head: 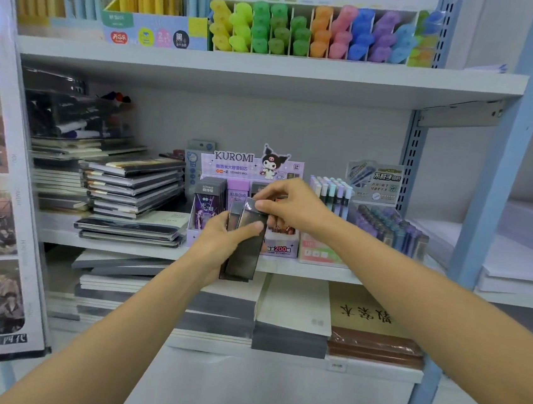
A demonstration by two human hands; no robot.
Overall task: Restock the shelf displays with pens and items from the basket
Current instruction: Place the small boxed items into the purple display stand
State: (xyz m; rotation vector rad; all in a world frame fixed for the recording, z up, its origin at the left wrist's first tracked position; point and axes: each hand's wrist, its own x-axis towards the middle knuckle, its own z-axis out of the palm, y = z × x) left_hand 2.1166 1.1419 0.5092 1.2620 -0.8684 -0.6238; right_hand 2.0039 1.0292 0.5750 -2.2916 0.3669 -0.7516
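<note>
Dark packs (245, 242) stand near-upright, long axis vertical, tops toward the display box (247, 180). Left hand (221, 240) clamps them; right hand (286, 204) pinches the front pack's top. Labels unreadable, lower box front hidden.

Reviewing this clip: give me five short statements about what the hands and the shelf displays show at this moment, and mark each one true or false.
1. The left hand grips a small stack of dark slim packs. True.
2. The right hand hangs empty, clear of the packs. False: its fingertips pinch the top of the front pack.
3. The Kuromi display box stands on the middle shelf, behind the hands. True.
4. The highlighter display sits on the bottom shelf. False: it is on the top shelf.
5. Stacked notebooks lie right of the Kuromi box. False: they lie to its left.
</note>
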